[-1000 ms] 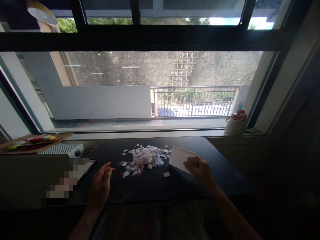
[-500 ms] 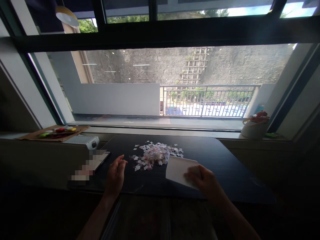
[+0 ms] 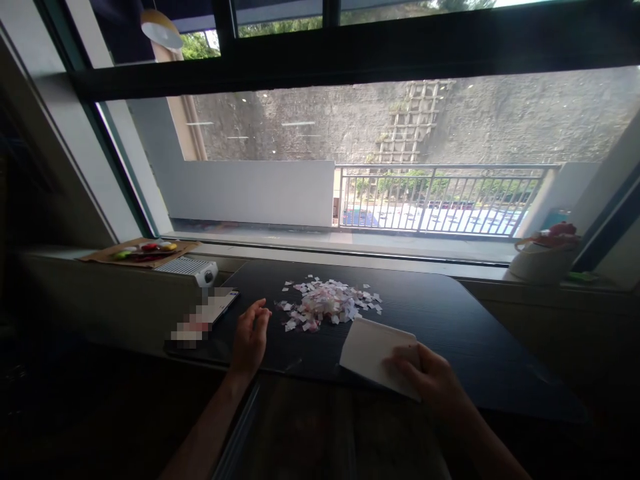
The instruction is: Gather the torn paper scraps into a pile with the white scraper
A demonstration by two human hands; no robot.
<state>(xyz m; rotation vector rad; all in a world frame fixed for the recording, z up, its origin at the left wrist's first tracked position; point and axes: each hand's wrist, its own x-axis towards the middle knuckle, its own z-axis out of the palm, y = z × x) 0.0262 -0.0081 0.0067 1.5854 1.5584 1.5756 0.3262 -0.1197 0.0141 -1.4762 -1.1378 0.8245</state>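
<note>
A loose heap of small white and pinkish paper pieces [image 3: 327,300] lies on the dark table [image 3: 425,307], with stray bits scattered around its edges. My right hand [image 3: 433,377] grips the right end of a flat white envelope-like paper [image 3: 373,347], thumb on top. The paper is tilted, and its far left corner comes close to the near side of the heap. To the left of the heap, my left hand [image 3: 253,337] is held with its fingers loosely bent and nothing visible in it. A gap separates it from the pieces.
At the table's left edge lies a flat device [image 3: 220,303], partly pixelated. Beyond it are a white slotted appliance [image 3: 193,269] and a brown board [image 3: 107,253] with coloured items. A white container [image 3: 537,260] stands on the sill at right. A large window [image 3: 280,193] spans the back.
The camera view has tilted and shifted, so the scene sits further right. The white paper has swung slightly toward the near table edge. Both hands keep about the same pose.
</note>
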